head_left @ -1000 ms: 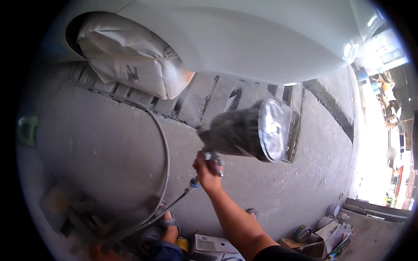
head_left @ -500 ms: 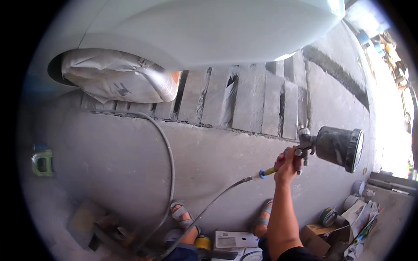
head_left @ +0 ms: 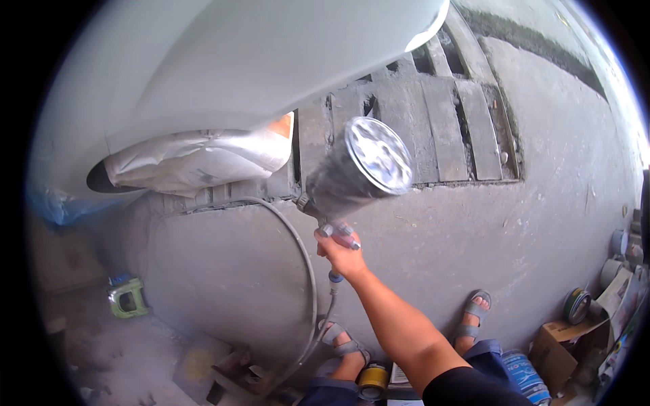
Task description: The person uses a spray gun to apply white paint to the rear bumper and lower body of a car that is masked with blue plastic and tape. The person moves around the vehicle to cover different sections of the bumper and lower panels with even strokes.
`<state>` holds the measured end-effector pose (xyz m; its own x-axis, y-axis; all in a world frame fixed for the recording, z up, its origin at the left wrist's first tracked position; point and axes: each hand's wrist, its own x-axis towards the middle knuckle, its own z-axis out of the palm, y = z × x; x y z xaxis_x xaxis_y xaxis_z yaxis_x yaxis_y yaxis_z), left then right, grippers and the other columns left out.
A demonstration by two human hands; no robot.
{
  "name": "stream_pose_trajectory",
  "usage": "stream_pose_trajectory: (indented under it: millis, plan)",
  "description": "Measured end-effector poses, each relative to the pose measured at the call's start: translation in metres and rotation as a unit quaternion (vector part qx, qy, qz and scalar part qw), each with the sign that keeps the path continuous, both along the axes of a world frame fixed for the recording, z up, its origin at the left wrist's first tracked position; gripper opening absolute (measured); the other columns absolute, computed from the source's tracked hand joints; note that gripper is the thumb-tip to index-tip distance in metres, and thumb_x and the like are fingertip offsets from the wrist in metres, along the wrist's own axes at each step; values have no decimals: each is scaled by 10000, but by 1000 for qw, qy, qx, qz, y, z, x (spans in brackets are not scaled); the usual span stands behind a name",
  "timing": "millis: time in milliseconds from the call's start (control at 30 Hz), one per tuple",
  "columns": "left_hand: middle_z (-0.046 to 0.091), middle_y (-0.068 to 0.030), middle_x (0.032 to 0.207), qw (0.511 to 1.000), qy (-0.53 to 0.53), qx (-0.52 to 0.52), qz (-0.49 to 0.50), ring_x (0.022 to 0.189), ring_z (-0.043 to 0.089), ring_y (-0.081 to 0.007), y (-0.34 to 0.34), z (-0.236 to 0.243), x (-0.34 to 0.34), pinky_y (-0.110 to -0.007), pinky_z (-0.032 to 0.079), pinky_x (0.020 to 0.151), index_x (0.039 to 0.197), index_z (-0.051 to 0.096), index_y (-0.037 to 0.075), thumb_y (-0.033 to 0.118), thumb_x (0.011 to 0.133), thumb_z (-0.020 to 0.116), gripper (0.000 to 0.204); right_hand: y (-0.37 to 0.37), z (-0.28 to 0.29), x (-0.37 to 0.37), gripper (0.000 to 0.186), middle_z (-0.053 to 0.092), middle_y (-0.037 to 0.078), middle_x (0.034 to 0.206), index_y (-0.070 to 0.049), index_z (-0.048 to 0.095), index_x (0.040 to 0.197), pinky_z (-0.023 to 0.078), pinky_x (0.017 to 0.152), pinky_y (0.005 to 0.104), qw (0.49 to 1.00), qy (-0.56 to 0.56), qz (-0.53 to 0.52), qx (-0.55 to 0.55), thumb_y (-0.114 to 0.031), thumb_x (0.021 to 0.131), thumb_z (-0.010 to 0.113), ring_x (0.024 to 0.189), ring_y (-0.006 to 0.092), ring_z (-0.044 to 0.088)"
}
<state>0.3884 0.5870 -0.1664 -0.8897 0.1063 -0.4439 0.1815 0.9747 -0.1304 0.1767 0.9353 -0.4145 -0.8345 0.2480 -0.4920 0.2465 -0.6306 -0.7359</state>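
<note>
My right hand (head_left: pixel 340 253) is wrapped round the handle of a paint spray gun (head_left: pixel 325 215). On top of the gun sits a dark cup (head_left: pixel 338 183) with a shiny round lid (head_left: pixel 380 155), tilted toward me. A grey air hose (head_left: pixel 298 237) joins the handle at a blue fitting and loops over the floor. Beyond the gun is a pale car body (head_left: pixel 223 61), its wheel covered in crumpled masking paper (head_left: pixel 203 162). The gun is apart from the car. My left hand is not in view.
Concrete slabs with gaps (head_left: pixel 433 128) cover a trench beside the car. A green, squarish object (head_left: pixel 127 298) lies at the left. Near my feet stand a yellow-banded can (head_left: pixel 374 380) and a blue container (head_left: pixel 525 375); a cardboard box (head_left: pixel 558 352) and another can (head_left: pixel 577 304) are at the right.
My right hand has swung left with the spray gun, whose cup lid now faces up toward me. The view has shifted, and haze shows at the lower left.
</note>
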Motion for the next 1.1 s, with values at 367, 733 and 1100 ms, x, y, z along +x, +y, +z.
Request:
stream_pose_trajectory:
  millis: [367, 733, 1100]
  plan:
    - [564, -192, 854, 999, -25, -19, -25, 817, 508, -416, 55, -4, -32, -510, 381, 710, 800, 597, 37, 222, 806, 560, 188, 204, -34, 69, 241, 529, 17, 579, -71, 547, 794, 352, 414, 237, 941, 27, -299, 157, -292, 875, 601, 481, 93, 472]
    - [550, -199, 746, 1000, 14, -23, -2, 689, 496, -439, 21, 27, -37, -502, 408, 654, 824, 580, 27, 249, 860, 539, 229, 164, -60, 39, 242, 525, 15, 548, -64, 551, 730, 365, 441, 253, 957, -32, -280, 68, -255, 875, 584, 477, 85, 467]
    - [555, -180, 740, 995, -14, -27, 100, 688, 517, -368, 71, 35, -27, -449, 421, 669, 870, 599, 25, 280, 864, 564, 257, 100, -69, 1, 285, 608, 25, 742, -55, 604, 900, 450, 502, 271, 989, -13, -72, -129, -244, 742, 748, 575, 110, 542]
